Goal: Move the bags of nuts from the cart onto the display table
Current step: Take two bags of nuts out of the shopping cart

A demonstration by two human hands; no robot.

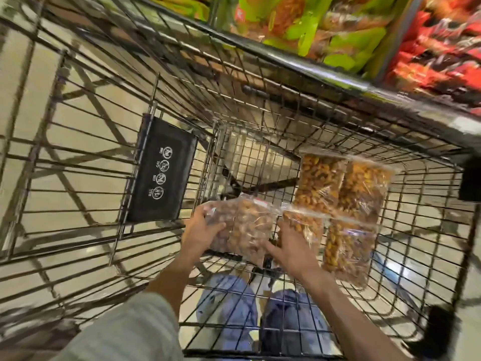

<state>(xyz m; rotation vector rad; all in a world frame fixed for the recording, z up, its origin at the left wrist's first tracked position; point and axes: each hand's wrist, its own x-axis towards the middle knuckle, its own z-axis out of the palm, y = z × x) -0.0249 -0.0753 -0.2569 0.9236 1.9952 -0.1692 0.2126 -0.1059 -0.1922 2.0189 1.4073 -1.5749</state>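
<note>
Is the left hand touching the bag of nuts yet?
Touching. The head view shows the left hand with its fingers wrapped over the edge of the bag of nuts.

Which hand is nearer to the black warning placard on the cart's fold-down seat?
Left. The left hand grips the near bag of nuts just below and right of the placard; the right hand lies farther right, on the next bag.

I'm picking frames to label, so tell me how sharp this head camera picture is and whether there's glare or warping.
Head view: motion blur smears the cart wires at left and the green and red packets on the display; the nut bags and both hands, left and right, are fairly sharp; wide-angle bending curves the cart rim; plastic shows light glare.
</note>
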